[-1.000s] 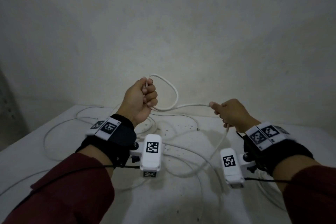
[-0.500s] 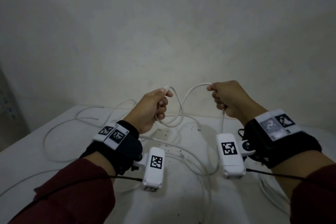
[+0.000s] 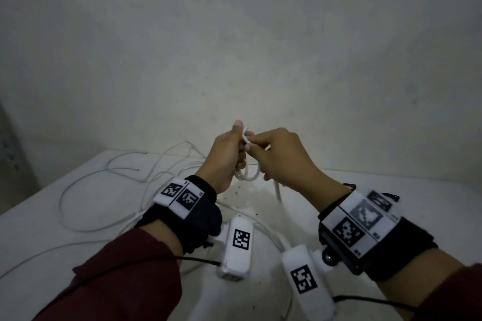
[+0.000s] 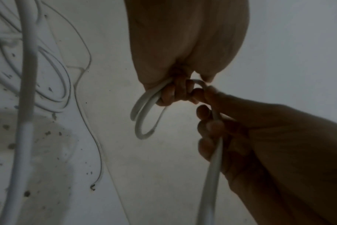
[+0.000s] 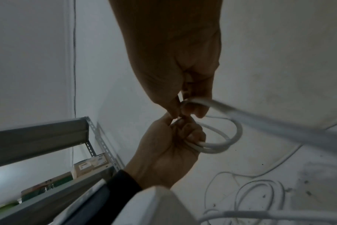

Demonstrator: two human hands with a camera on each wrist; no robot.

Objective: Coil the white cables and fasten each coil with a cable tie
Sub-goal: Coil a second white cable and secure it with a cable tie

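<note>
Above the table, my left hand (image 3: 240,139) grips a small coil of white cable (image 3: 247,176), whose loops hang below the fist. The left wrist view shows these coil loops (image 4: 142,115) curving out of the curled fingers. My right hand (image 3: 252,145) meets the left hand at the top of the coil and pinches the same cable there. The free length of cable (image 3: 277,190) runs through the right hand's fingers and drops toward the table. In the right wrist view the coil (image 5: 221,141) sits in the left hand (image 5: 167,149). No cable tie is visible.
More white cables (image 3: 86,182) lie in loose loops on the white table (image 3: 391,203), mostly to the left and under my wrists. A plain wall stands close behind. A grey metal shelf (image 5: 38,140) with boxes stands to the left.
My right hand has swung left and up with the cable until it meets the left hand. The coil in the left hand now hangs in small loops below the fist.
</note>
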